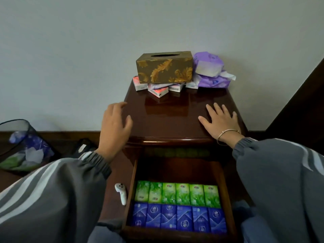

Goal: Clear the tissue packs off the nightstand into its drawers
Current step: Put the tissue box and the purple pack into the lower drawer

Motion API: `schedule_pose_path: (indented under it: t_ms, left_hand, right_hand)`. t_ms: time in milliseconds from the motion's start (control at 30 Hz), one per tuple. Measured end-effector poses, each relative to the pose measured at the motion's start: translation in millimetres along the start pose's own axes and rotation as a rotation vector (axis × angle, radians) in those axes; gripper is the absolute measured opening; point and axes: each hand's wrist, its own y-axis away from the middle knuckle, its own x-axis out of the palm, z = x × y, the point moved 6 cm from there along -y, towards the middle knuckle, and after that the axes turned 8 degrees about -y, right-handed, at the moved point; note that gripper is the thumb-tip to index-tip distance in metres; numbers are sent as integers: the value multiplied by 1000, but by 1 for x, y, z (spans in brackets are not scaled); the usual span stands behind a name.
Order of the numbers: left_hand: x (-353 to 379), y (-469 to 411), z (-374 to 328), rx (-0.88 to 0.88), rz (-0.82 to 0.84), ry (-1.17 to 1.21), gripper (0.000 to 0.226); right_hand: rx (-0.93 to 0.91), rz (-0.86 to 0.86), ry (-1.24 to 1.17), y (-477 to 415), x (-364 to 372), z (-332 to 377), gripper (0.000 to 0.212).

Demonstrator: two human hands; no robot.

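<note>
Mid-frame, your nightstand (175, 116) carries packs (158, 89) at its back; your left hand (114, 128) and right hand (220, 121) hover spread, empty, above the drawer (177, 207).

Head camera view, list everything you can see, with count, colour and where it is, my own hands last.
Nightstand: one, dark glossy brown, centre, against the wall.
Drawer: one, brown, pulled open below the top.
Green packs: six, green, back row in the drawer.
Blue packs: six, blue, front row in the drawer.
Tissue box: one, brown with gold leaves, resting on the pink packs.
Pink packs: at least four, pink and white, rear of the top.
Purple packs: two, purple, stacked right of the box.
Bin: one, dark mesh, floor at left.
Controller: one, white, left of the drawer.
Left hand: fingers spread, empty, at the top's left edge.
Right hand: flat on the top, empty, bracelet on wrist.
</note>
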Motion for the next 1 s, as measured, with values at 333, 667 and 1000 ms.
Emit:
schedule_pose_path:
  t_ms: [333, 667, 1000]
  left_hand:
    - [88, -168, -88, 325, 118, -321, 75]
    - [114, -202, -91, 359, 341, -509, 84]
    - [30, -156, -77, 391, 37, -338, 76]
  right_hand:
    - [-2, -75, -10, 2, 0, -2, 70]
    - [-10, -101, -29, 3, 1, -1, 71]
    - [-5, -106, -39, 5, 2, -1, 71]
